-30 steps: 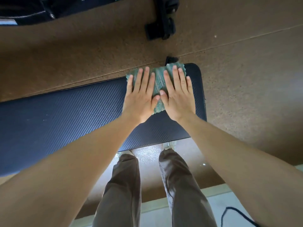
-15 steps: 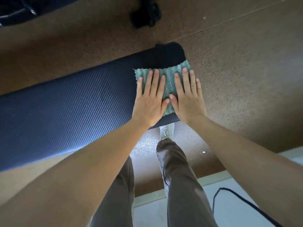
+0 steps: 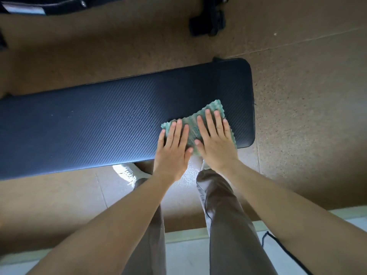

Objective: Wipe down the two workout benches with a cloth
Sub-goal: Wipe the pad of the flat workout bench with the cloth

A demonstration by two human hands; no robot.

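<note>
Both palms are pressing flat, fingers straight: the left hand (image 3: 172, 150) and right hand (image 3: 215, 140) are lying side by side on the green cloth (image 3: 191, 126). It's sitting under them near the right end of 1 dark bench (image 3: 89, 124), peeking out past the fingertips.

Brown speckled floor matting (image 3: 297, 96), crossed by a thin straight seam (image 3: 317, 39) at far right. Far centre: black metal equipment foot (image 3: 207, 22). Far left: dark black object with a pale label (image 3: 39, 4), cut off by the edge. Near side: smooth whitish floor (image 3: 184, 255), with a thin black cable (image 3: 282, 247) lying at near right. Light falls brightest near centre.
</note>
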